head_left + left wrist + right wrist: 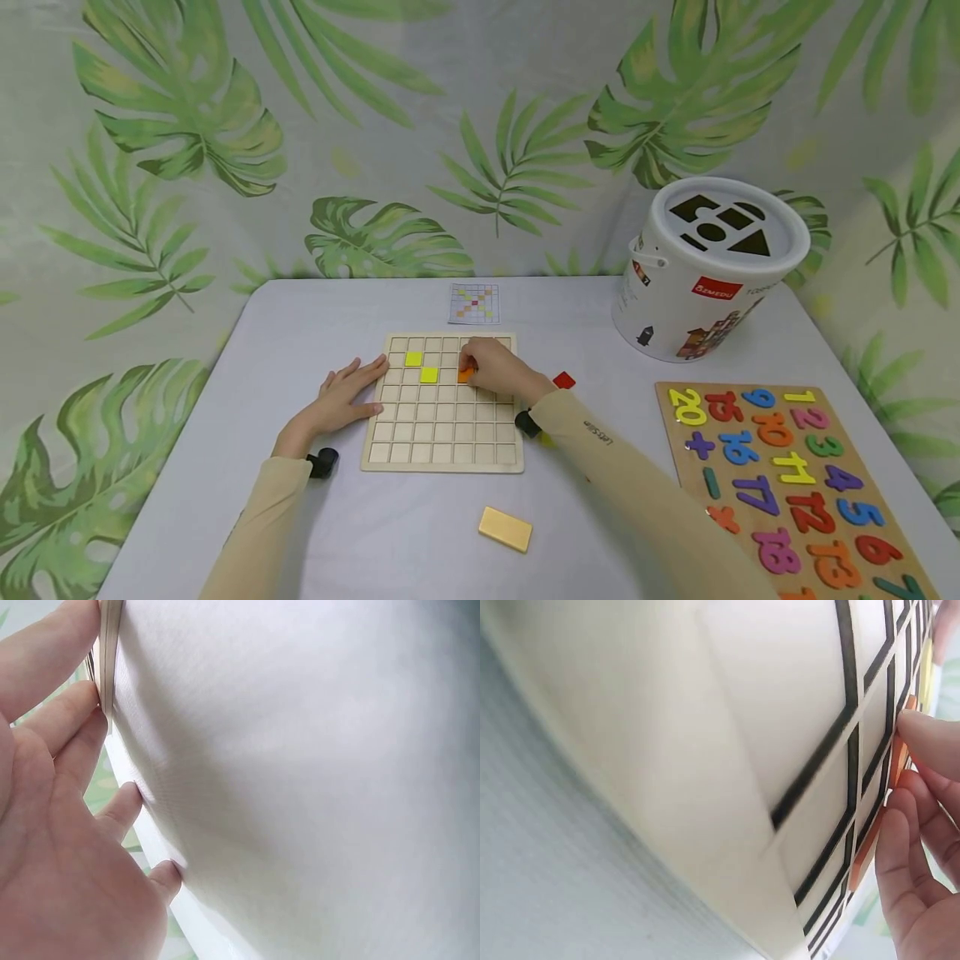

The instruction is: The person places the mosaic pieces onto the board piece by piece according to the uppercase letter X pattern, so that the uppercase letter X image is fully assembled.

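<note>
A pale wooden grid board lies flat on the table, with yellow square tiles in two of its cells. My left hand rests at the board's left edge, fingers spread, fingertips touching the rim. Over the upper right of the grid, my right hand pinches an orange square tile between thumb and fingertips, down at the cells. A second orange tile shows beside those fingers in the right wrist view; the hand hides it from the head view.
Behind the board lies a pattern card. A red tile and a partly hidden yellow piece lie right of it. A gold block is in front. Farther right stand a white bucket and a number board.
</note>
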A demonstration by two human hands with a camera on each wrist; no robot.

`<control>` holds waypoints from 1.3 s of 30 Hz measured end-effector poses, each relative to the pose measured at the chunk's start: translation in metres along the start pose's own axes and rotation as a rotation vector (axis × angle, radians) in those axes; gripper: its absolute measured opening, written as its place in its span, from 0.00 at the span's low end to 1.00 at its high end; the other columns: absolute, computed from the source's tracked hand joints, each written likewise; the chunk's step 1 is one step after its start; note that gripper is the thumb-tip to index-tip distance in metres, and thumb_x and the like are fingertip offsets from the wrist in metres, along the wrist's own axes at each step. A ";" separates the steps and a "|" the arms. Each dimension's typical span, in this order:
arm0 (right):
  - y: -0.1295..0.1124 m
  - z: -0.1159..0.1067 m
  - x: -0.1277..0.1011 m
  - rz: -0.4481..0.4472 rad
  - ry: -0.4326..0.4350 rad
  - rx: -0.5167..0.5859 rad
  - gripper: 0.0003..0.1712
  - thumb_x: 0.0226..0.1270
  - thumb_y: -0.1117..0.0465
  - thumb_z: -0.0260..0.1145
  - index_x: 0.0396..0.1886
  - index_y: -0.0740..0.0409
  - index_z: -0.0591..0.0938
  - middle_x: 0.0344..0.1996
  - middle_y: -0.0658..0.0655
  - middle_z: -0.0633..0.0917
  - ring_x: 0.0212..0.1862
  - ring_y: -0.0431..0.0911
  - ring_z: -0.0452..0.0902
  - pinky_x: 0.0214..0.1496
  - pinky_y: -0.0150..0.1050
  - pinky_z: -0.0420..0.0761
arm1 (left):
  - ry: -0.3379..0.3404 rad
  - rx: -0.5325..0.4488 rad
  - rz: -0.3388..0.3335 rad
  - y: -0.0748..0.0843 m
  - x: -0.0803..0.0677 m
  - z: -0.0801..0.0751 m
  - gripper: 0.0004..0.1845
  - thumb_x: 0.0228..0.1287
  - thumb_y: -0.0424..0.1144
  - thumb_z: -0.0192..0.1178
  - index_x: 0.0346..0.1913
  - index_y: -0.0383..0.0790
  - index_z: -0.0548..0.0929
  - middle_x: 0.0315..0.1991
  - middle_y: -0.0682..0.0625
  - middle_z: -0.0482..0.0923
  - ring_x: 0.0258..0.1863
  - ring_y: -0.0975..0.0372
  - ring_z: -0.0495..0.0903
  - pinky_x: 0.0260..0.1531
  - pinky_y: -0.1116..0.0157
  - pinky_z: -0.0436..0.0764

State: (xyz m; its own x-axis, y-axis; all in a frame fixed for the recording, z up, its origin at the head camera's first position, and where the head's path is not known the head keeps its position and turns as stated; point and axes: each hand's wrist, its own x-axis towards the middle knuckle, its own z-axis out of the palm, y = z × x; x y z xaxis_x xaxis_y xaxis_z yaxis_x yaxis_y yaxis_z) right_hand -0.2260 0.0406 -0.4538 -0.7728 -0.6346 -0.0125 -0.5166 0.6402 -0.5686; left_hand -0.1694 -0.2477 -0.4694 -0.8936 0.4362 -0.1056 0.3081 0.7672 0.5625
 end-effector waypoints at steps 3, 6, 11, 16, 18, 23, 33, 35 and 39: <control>-0.001 -0.001 -0.001 -0.005 -0.005 -0.005 0.08 0.49 0.72 0.65 0.29 0.57 0.81 0.28 0.50 0.76 0.32 0.42 0.68 0.37 0.33 0.70 | 0.001 0.001 0.001 0.000 0.000 0.000 0.37 0.60 0.46 0.58 0.69 0.41 0.55 0.70 0.47 0.48 0.67 0.45 0.38 0.57 0.41 0.32; 0.000 -0.004 -0.004 -0.007 -0.008 0.018 0.07 0.51 0.70 0.65 0.31 0.57 0.82 0.30 0.49 0.77 0.33 0.41 0.69 0.39 0.33 0.71 | 0.000 -0.003 0.003 0.000 -0.001 0.000 0.37 0.60 0.46 0.58 0.69 0.41 0.55 0.70 0.46 0.48 0.67 0.45 0.38 0.57 0.41 0.32; 0.011 -0.017 -0.019 -0.008 0.027 0.135 0.06 0.54 0.69 0.65 0.33 0.58 0.81 0.31 0.51 0.79 0.33 0.41 0.70 0.37 0.33 0.73 | -0.004 -0.006 0.005 0.000 0.000 0.001 0.37 0.60 0.46 0.57 0.69 0.41 0.55 0.70 0.47 0.47 0.67 0.45 0.38 0.57 0.41 0.32; 0.030 -0.038 -0.043 0.004 0.071 0.211 0.08 0.54 0.68 0.65 0.35 0.62 0.80 0.33 0.54 0.80 0.35 0.43 0.72 0.37 0.36 0.75 | -0.002 -0.005 0.003 -0.001 0.000 0.001 0.37 0.60 0.47 0.58 0.69 0.41 0.55 0.70 0.47 0.47 0.67 0.45 0.38 0.57 0.41 0.32; 0.040 -0.045 -0.054 0.019 0.087 0.199 0.08 0.54 0.68 0.65 0.36 0.62 0.80 0.34 0.54 0.80 0.36 0.44 0.72 0.37 0.36 0.75 | -0.001 -0.003 0.004 -0.002 0.000 0.001 0.37 0.60 0.47 0.58 0.69 0.41 0.55 0.70 0.47 0.47 0.67 0.45 0.38 0.57 0.41 0.32; 0.064 -0.056 -0.080 0.070 0.111 0.171 0.09 0.54 0.69 0.64 0.37 0.61 0.80 0.35 0.54 0.81 0.37 0.45 0.72 0.38 0.38 0.75 | 0.000 0.004 0.005 -0.003 0.000 0.001 0.37 0.60 0.47 0.58 0.69 0.41 0.55 0.70 0.47 0.47 0.67 0.45 0.38 0.57 0.40 0.32; 0.092 -0.054 -0.108 0.144 0.043 0.136 0.15 0.51 0.73 0.63 0.39 0.55 0.81 0.39 0.50 0.80 0.41 0.46 0.71 0.44 0.40 0.74 | -0.005 0.003 0.000 -0.002 0.000 0.001 0.37 0.60 0.46 0.58 0.69 0.41 0.55 0.70 0.47 0.47 0.67 0.45 0.38 0.57 0.40 0.32; 0.095 -0.052 -0.109 0.134 0.038 0.122 0.16 0.51 0.74 0.64 0.39 0.54 0.81 0.39 0.49 0.79 0.41 0.46 0.72 0.45 0.40 0.74 | -0.006 0.003 0.001 -0.001 0.000 0.001 0.37 0.60 0.46 0.58 0.69 0.41 0.55 0.70 0.47 0.47 0.67 0.44 0.38 0.57 0.40 0.32; 0.098 -0.051 -0.108 0.134 0.034 0.106 0.16 0.49 0.73 0.67 0.37 0.53 0.81 0.37 0.49 0.78 0.40 0.46 0.71 0.44 0.39 0.74 | -0.009 -0.004 0.005 -0.001 0.000 0.000 0.37 0.60 0.46 0.58 0.69 0.41 0.55 0.70 0.46 0.47 0.67 0.44 0.38 0.57 0.41 0.32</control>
State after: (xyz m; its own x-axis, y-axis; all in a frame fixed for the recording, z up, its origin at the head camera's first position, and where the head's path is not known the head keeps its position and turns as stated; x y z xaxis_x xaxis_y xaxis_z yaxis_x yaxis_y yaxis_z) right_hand -0.2119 0.1937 -0.4662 -0.8450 -0.5306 -0.0669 -0.3681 0.6678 -0.6470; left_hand -0.1695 -0.2481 -0.4698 -0.8889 0.4447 -0.1102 0.3116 0.7630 0.5663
